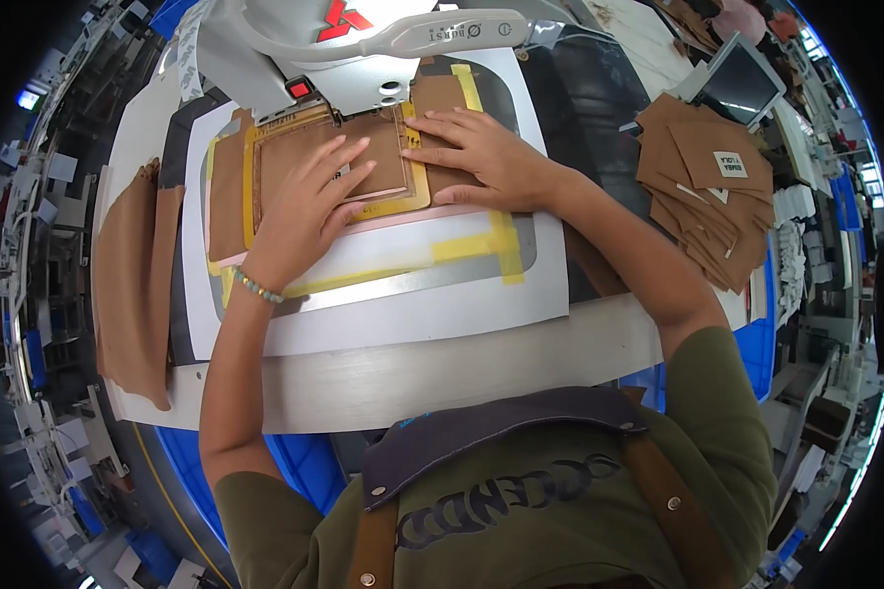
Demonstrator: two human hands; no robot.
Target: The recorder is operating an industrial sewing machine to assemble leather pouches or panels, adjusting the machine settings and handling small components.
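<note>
Under the head of a white sewing machine [373,88] lies a flat template frame with yellow edges [393,206]. Brown fabric [290,152] shows inside its window, and more brown fabric sticks out on both sides. My left hand [300,216] rests on the fabric in the window, fingers stretched forward and slightly apart. Fingertips of my right hand [496,162] touch the frame's right edge, while its palm lies over the brown fabric there. Both hands are open and flat, holding nothing. A small pale label, partly hidden by my left fingers, lies on the fabric.
A white sheet with yellow tape [462,250] spreads beneath the frame. Folded brown cloth [133,285] hangs at the table's left. On the right sit a pile of brown pieces with pale labels [692,196] and a small screen [742,80]. Blue bins [304,466] stand below the table.
</note>
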